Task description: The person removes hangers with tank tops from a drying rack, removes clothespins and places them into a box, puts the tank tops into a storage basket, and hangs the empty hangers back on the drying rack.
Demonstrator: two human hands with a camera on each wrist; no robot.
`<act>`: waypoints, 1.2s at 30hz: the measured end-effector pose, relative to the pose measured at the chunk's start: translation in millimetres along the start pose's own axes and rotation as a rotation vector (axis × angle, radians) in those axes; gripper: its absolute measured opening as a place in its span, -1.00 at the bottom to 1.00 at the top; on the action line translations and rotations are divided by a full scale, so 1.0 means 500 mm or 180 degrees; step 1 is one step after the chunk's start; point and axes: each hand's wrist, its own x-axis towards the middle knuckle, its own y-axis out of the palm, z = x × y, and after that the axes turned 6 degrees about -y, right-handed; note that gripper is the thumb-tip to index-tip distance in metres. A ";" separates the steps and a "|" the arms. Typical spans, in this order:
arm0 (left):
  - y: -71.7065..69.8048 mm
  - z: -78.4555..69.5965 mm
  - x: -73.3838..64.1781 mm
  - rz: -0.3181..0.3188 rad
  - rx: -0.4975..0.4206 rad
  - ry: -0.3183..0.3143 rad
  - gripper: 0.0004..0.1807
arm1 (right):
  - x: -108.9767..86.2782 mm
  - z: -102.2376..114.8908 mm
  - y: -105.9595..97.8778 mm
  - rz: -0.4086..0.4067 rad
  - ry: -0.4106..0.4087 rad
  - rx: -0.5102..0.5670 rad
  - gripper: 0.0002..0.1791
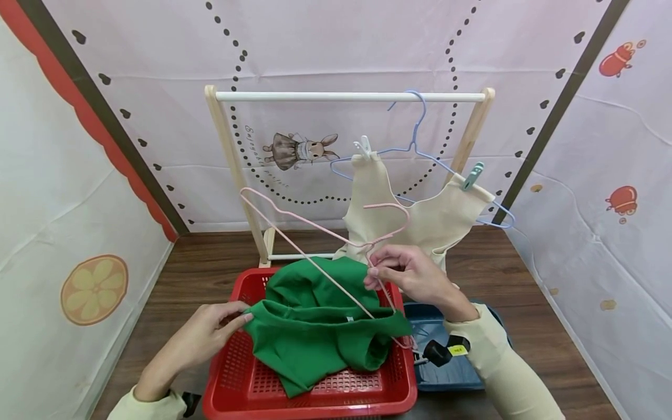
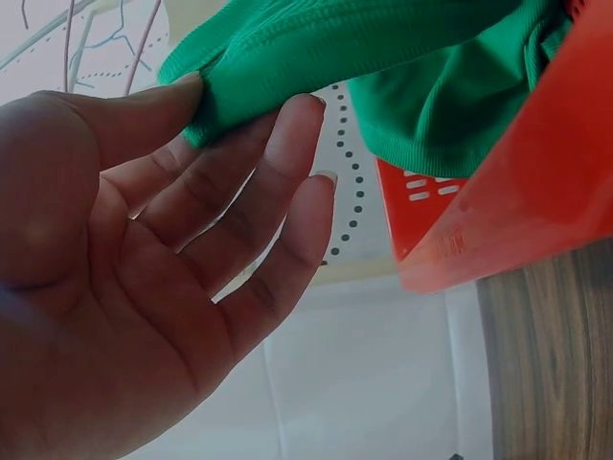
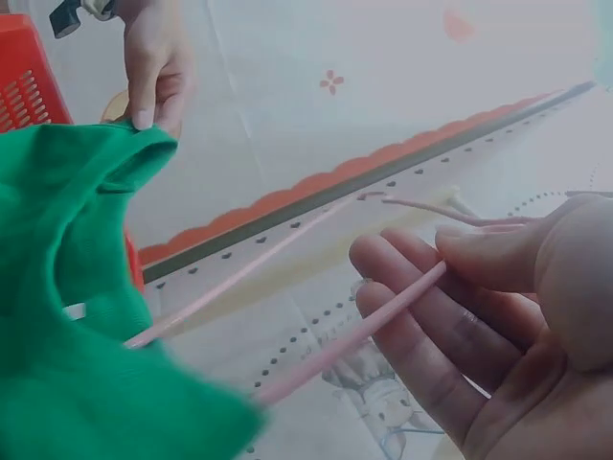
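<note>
the left hand pinches one corner of the green garment, which lies partly draped in and above the red basket; the right hand pinches the pink hanger, one end of it running behind the garment's near edge. only a corner is gripped, so the cloth could slip and drop back into the basket, or the hanger's free end could catch the fabric and stretch the opening. the pink hook, near the pale top, might snag it. script on the backdrop seems to read "enjoyable", its second word unclear; the garment's white tag and the yellow wrist label are too small to read.
</note>
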 end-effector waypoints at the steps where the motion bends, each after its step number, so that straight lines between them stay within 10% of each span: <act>1: -0.001 0.000 0.000 0.0013 -0.0009 -0.0007 -0.92 | 0.002 0.000 0.001 -0.0008 0.0007 0.0000 -0.84; 36: -0.002 0.003 -0.002 0.0395 -0.0132 0.0216 -0.85 | 0.035 -0.011 0.021 -0.0666 -0.0239 -0.0297 -0.81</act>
